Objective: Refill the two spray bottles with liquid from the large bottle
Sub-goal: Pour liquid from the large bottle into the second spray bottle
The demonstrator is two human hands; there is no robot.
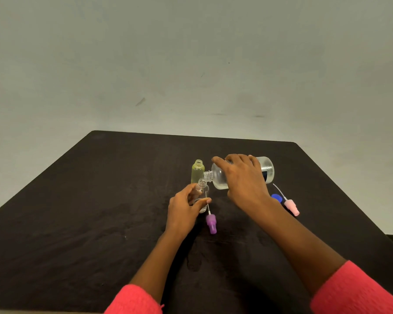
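On the dark table, right hand grips the tipped large bottle, left hand grips the clear spray bottle.

Tilted large bottle above spray bottle

We've got a near-black table with a faint mottled grain, and a pale grey-green wall behind it. The yellow-green spray bottle is tinted, while the clear spray bottle at its 6 o'clock has no colour. The large bottle is see-through with a dark blue label. There's a purple spray head at 6 o'clock of the clear spray bottle. A blue cap and a pink spray head are at 4 o'clock of the large bottle. Our sleeves are coral pink.
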